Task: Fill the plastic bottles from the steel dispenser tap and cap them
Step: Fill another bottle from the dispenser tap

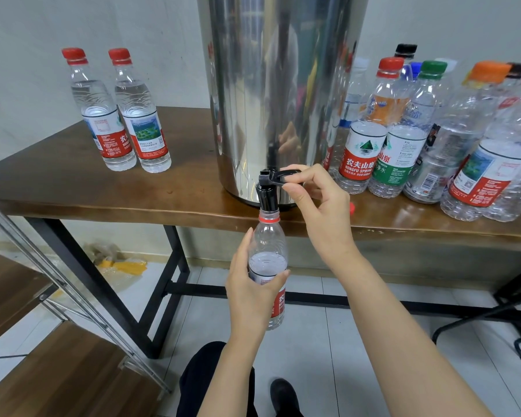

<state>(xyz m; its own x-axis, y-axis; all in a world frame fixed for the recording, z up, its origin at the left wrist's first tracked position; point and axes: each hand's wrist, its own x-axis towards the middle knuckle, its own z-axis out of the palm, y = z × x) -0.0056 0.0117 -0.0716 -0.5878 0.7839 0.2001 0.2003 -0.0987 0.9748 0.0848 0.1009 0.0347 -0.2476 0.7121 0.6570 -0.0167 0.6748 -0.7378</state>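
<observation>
The left hand point(250, 293) holds a bottle point(268, 236) under the black tap point(266, 195), just below the desk point(57, 176) edge. The right hand point(316, 203) pinches the tap's lever point(278, 176). A shiny steel tank point(277, 85) stands on the brown desk by a white wall point(27, 55). The floor point(328, 341) has pale tiles.

Printed on the red-label bottle point(360, 159) at three o'clock of the steel dispenser point(271, 85): "农夫山泉 NONGFU SPRING", perhaps "550ml" beneath. Other labels too small to read.
</observation>
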